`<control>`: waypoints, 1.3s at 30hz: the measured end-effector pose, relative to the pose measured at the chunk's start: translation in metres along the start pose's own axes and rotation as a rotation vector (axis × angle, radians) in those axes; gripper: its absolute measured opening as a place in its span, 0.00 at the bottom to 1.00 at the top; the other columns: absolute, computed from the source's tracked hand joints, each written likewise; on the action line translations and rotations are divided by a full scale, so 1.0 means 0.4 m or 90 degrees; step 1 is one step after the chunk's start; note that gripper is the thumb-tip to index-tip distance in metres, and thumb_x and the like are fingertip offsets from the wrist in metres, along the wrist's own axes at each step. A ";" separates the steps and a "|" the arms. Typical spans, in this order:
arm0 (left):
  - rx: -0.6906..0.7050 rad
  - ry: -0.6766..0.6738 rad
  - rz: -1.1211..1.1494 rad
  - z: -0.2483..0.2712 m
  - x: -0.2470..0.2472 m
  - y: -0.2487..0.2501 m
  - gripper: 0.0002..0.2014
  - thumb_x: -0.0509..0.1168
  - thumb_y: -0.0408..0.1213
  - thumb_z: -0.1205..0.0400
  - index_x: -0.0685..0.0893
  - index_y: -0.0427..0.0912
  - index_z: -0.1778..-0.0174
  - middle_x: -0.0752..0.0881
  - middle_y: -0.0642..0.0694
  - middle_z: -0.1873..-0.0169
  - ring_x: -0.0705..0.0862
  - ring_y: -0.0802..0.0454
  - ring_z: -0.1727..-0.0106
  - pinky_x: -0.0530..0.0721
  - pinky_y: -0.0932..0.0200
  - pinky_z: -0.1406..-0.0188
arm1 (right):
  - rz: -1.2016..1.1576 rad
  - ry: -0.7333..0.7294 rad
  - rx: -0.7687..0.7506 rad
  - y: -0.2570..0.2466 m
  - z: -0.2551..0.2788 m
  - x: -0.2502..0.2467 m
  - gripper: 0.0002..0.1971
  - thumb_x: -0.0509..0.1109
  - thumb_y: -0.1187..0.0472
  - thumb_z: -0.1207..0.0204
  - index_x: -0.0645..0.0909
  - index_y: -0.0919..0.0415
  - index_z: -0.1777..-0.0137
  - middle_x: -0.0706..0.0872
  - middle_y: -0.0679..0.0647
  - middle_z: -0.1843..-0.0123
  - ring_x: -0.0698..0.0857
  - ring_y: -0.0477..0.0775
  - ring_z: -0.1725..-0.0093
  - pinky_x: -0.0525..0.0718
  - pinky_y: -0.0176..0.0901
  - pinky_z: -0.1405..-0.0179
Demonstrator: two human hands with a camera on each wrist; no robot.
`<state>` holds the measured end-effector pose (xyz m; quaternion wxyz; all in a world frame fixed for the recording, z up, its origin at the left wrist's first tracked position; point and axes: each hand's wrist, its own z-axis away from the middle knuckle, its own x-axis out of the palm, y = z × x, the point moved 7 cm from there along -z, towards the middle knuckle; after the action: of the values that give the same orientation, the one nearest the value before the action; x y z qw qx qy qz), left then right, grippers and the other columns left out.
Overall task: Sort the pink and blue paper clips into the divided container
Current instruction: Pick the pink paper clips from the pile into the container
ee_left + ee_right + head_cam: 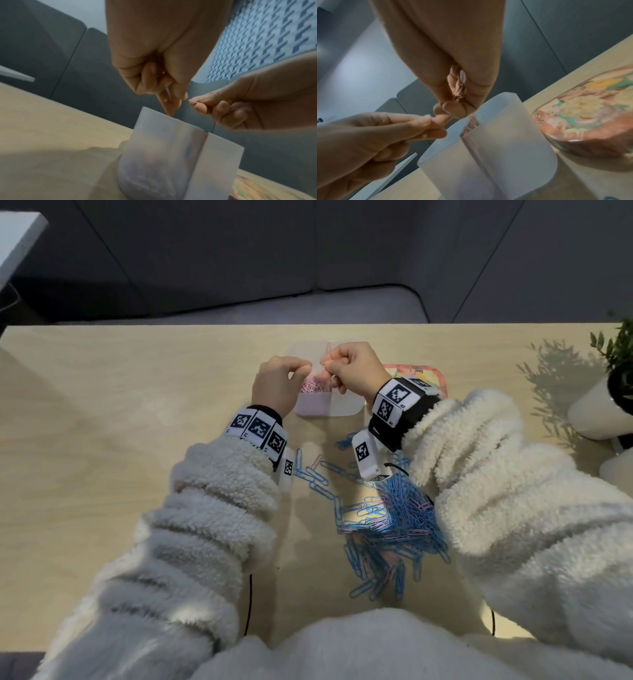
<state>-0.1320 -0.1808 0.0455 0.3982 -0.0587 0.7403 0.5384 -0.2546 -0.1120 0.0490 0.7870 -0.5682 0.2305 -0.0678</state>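
A translucent divided container [346, 405] [223, 155] [505, 135] stands on the wooden table. Its left compartment holds a heap of pink paper clips [313, 386]. Both hands hover just above it, fingertips almost touching. My right hand [325, 368] [453, 108] pinches a small bundle of pink clips [458, 90], and one pink clip [328, 349] sticks up beside it. My left hand [306, 368] [175, 102] has curled fingers and seems to pinch a thin clip between thumb and forefinger. A big pile of mostly blue clips [394, 525] lies nearer to me.
A floral-patterned tin [421, 371] [583, 108] lies just right of the container. A potted plant in a white pot [596, 412] stands at the table's right edge. A chain of blue clips [318, 481] trails left from the pile. Bare tabletop lies to the left.
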 end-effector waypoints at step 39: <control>0.072 0.024 0.131 0.003 -0.029 0.034 0.07 0.62 0.34 0.24 0.86 0.42 0.57 0.85 0.50 0.65 0.79 0.59 0.65 0.71 0.67 0.66 | -0.108 -0.097 0.012 -0.017 0.001 0.024 0.09 0.63 0.74 0.23 0.76 0.62 0.61 0.83 0.59 0.68 0.79 0.43 0.80 0.79 0.34 0.81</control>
<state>-0.1306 -0.1780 0.0629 0.3293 0.0298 0.7790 0.5328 -0.2449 -0.1177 0.0524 0.7991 -0.5817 0.1202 -0.0930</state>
